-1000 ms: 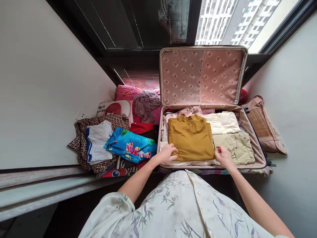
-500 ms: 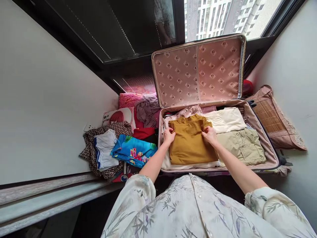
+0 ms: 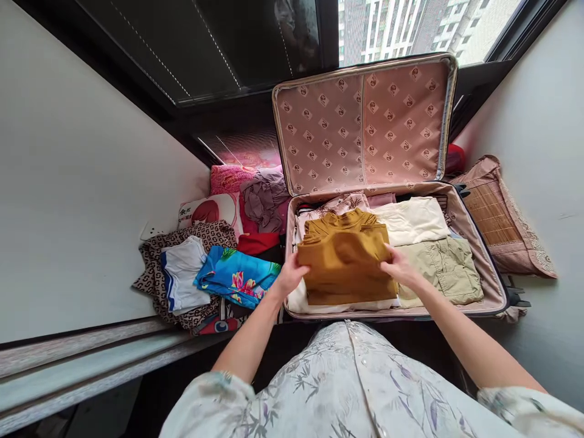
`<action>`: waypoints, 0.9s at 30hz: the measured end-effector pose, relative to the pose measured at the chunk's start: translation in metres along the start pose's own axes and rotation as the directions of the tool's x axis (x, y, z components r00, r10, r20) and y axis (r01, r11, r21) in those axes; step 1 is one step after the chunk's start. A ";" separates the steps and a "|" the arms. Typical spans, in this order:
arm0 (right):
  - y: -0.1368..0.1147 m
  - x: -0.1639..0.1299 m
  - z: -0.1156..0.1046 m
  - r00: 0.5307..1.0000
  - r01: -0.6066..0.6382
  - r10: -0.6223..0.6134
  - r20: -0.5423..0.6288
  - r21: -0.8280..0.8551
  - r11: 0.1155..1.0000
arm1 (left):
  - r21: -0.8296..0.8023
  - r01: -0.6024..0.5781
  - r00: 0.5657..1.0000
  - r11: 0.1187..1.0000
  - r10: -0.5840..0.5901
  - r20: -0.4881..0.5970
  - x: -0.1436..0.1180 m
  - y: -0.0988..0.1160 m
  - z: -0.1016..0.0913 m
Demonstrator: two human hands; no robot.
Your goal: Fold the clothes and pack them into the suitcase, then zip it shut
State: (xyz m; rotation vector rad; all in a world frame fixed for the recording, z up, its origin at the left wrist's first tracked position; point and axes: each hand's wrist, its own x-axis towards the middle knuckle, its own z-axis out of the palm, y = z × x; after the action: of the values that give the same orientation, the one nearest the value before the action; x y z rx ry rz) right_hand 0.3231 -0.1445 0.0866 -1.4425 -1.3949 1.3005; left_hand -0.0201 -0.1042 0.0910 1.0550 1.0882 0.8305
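The left hand pinches the left edge of a folded mustard-yellow knit garment, and the right hand pinches its right edge, fingers closed on the cloth. The garment's middle bulges up between the two hands, while its far part, with the collar, lies flat. It sits in the left half of an open suitcase with a pink patterned lining, on top of a pale folded cloth whose edge shows along the near and left sides.

Just right of the mustard piece, touching it, lie a cream folded top at the far side and khaki folded shorts at the near side. These fill the right half up to the case wall. A floral pink cloth is wedged against the far wall, under the upright lid.

Left of the case, outside its wall, a bright blue floral cloth, a white piece with blue trim and a brown patterned cloth are heaped close together. A woven tan cushion leans at the right, near the wall. Little bare room shows inside the case.
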 end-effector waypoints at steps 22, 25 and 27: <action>-0.036 -0.157 -0.018 0.664 -0.171 0.097 0.742 0.024 0.985 | 0.166 0.289 0.753 0.943 -0.331 0.569 -0.172 0.008 0.018; -0.024 -0.191 -0.010 0.741 -0.207 0.163 0.651 -0.008 0.978 | 0.223 0.221 0.753 0.949 -0.311 0.579 -0.173 -0.011 0.013; -0.007 -0.216 0.003 0.823 -0.190 0.187 0.536 -0.051 0.980 | 0.267 0.150 0.743 0.952 -0.287 0.604 -0.168 -0.033 0.013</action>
State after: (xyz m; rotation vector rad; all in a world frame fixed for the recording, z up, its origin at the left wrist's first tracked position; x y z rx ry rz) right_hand 0.3403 -0.3561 0.1290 -1.2844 -1.6220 1.9487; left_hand -0.0528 -0.2718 0.1088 1.2269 0.6889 0.1244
